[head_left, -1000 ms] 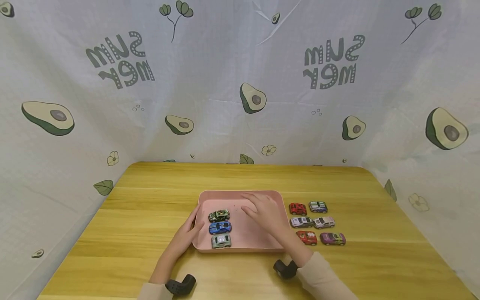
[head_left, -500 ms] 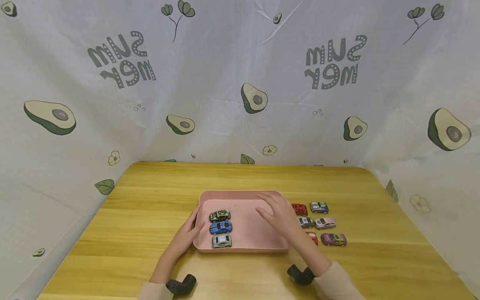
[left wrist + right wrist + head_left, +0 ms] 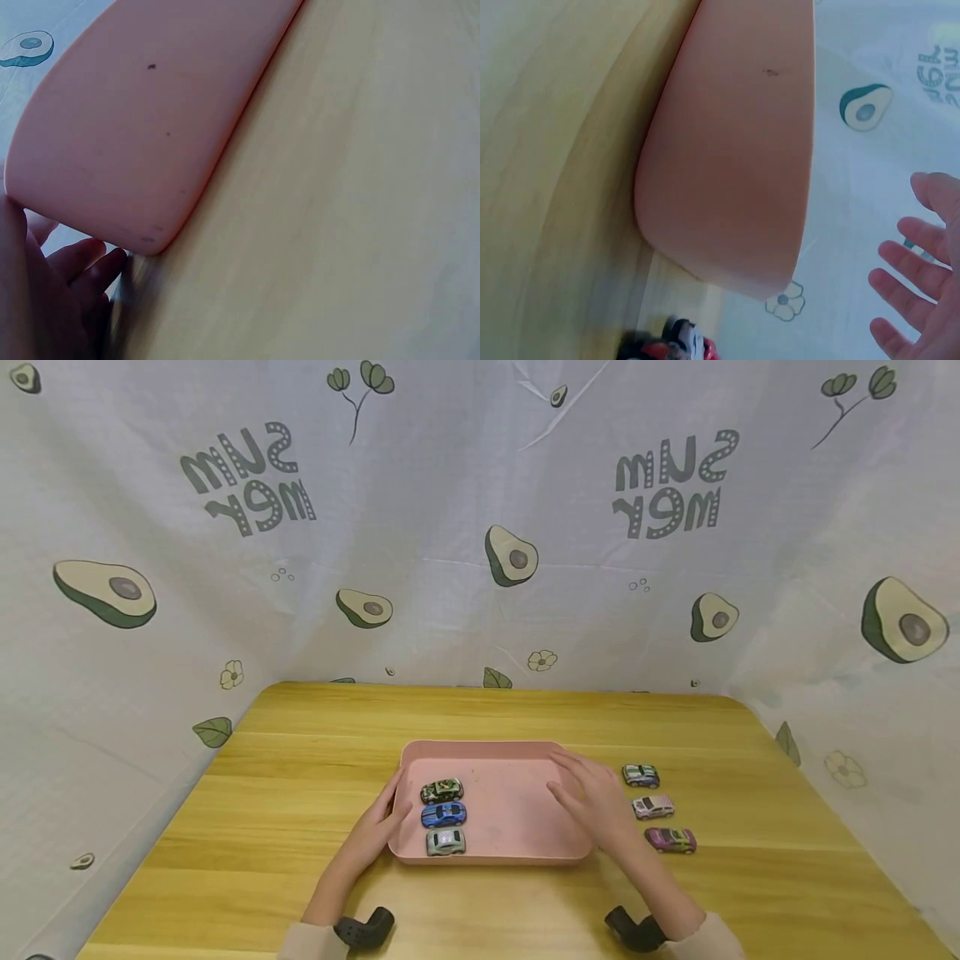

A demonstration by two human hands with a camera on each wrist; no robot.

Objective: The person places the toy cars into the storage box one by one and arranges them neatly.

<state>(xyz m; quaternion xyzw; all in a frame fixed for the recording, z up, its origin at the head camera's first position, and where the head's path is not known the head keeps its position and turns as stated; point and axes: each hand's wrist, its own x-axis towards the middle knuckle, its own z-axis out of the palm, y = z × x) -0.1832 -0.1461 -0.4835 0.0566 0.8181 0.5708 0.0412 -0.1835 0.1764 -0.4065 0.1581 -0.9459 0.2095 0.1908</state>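
Observation:
A shallow pink tray (image 3: pixel 510 810) lies on the wooden table. Inside it, along the left side, three toy cars form a column: a green camouflage one (image 3: pixel 442 790), a blue one (image 3: pixel 444 814) and a pale grey-green one (image 3: pixel 446 842). My left hand (image 3: pixel 375 827) holds the tray's left rim, thumb over the inner side and fingers along the outside; in the left wrist view those fingers (image 3: pixel 82 270) curl below the wall. My right hand (image 3: pixel 596 797) hovers at the tray's right end, fingers spread and holding nothing, as the right wrist view also shows.
To the right of the tray stand a white-green toy car (image 3: pixel 641 775), a white-pink one (image 3: pixel 653 807) and a purple one (image 3: pixel 671 840). Red toy cars (image 3: pixel 679 345) show blurred in the right wrist view. A patterned cloth (image 3: pixel 450 527) hangs behind the table (image 3: pixel 315 727).
My right hand has moved right, from over the tray's middle to its right end, and now covers the nearer column of loose toy cars. The left hand keeps its place on the rim.

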